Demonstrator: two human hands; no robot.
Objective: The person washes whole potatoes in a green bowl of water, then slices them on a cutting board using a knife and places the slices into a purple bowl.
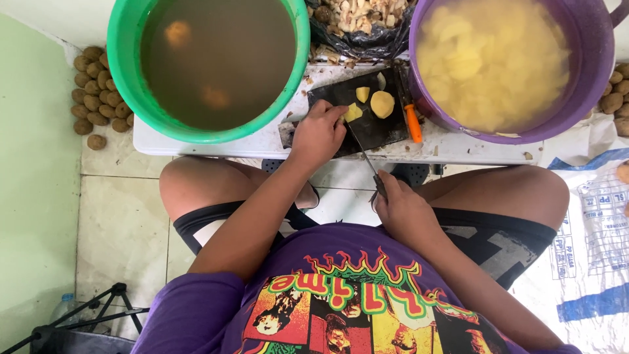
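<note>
On the dark cutting board [377, 124] at twelve o'clock from the seated person, the left hand [319, 133] presses a peeled potato piece [352, 113] down, fingers curled over it. The right hand [401, 208] is closed around the handle of a knife [362, 149] whose thin blade runs up toward that piece. Two more cut potato chunks [382, 103] lie just beside it at one o'clock, and an orange-handled peeler [412, 122] rests along the board's right edge.

Wet, peeled potato is likely firm but slippery, so it seems best pinned from above with fingertips tucked back from the blade; each piece looks light.

At eleven o'clock a green tub [128, 72] holds murky water with a few potatoes sunk in it. At one o'clock a purple tub [593, 72] is full of pale slices under water. Between them a black bag [367, 39] holds peelings. Unpeeled potatoes [95, 88] are heaped at ten o'clock. A white woven sack [593, 249] with blue stripes and blue print lies at three o'clock.
</note>
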